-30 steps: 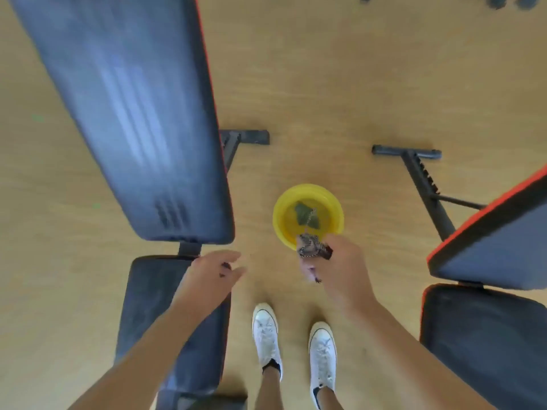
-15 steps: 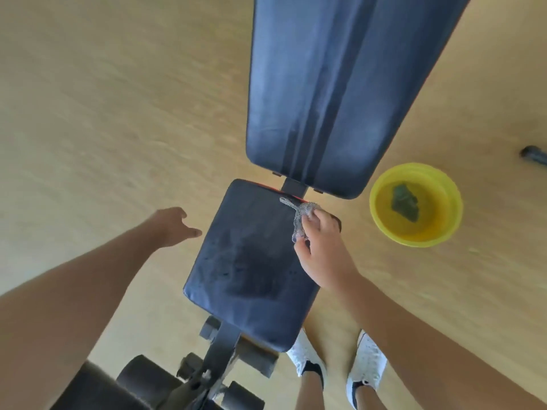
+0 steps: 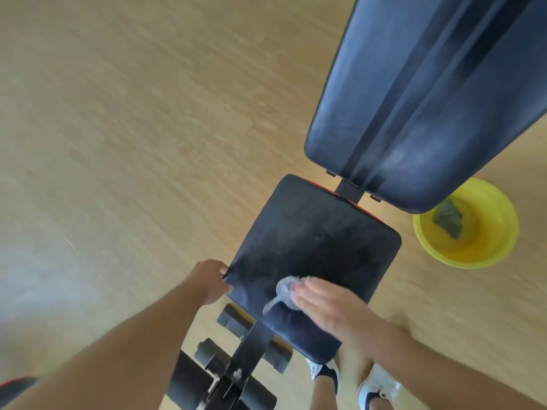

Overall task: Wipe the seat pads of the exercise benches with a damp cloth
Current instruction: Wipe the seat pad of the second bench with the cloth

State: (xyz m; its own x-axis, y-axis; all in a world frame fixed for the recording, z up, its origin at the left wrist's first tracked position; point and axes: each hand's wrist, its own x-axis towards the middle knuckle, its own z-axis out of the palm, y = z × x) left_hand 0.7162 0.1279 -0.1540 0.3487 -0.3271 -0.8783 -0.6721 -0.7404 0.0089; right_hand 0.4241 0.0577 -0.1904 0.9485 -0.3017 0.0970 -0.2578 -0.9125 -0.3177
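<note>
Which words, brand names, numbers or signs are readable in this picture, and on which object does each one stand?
None can be read.
Seat pad: plain dark cover with smears, no print visible.
Back pad: only raised stripes, no lettering visible.
Yellow basin: no label visible; a green cloth lies inside.
Grey cloth under the right hand: blurred, no text to be made out.
Left hand holds the pad's corner.

Yellow basin [image 3: 491, 255] with green rag [image 3: 448, 218] on wooden floor [image 3: 148, 113]
</note>
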